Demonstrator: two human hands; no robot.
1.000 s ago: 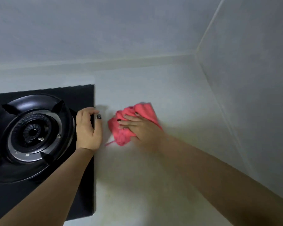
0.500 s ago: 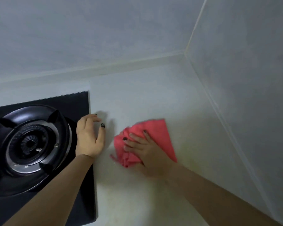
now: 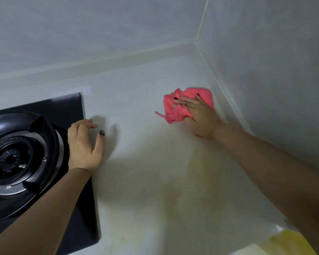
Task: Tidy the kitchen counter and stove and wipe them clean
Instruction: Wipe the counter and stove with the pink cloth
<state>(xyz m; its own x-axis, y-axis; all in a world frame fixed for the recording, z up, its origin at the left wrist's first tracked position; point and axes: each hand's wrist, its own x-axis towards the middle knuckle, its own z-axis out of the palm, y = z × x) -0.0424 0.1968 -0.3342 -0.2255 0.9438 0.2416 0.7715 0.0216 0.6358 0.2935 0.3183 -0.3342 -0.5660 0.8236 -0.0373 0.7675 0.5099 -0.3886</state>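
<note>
Up near the far right corner of the pale tabletop (image 3: 142, 111), the right hand (image 3: 199, 115) lies flat on a crumpled pink cloth (image 3: 175, 107), its fingers straight and spread, pressing the cloth against the surface rather than gripping it. The cloth sits just beside the right wall (image 3: 274, 70), with a loose thread or strip trailing from its left edge; part of it is covered by the palm. The left hand (image 3: 84, 144) rests at the right edge of the black glass stove (image 3: 66, 105), heel partly over the glass and fingers loosely curled above the tabletop, holding nothing; its nails are painted dark. On the stove, the round burner (image 3: 11, 159) sits under a black pan support (image 3: 42, 126), with a few pale specks on the metal ring around it. Yellowish staining marks the tabletop between the two forearms, nearer the person. A blurred yellow object (image 3: 291, 243) shows at the bottom right corner, too indistinct to identify. The back wall (image 3: 99, 30) is plain grey.
</note>
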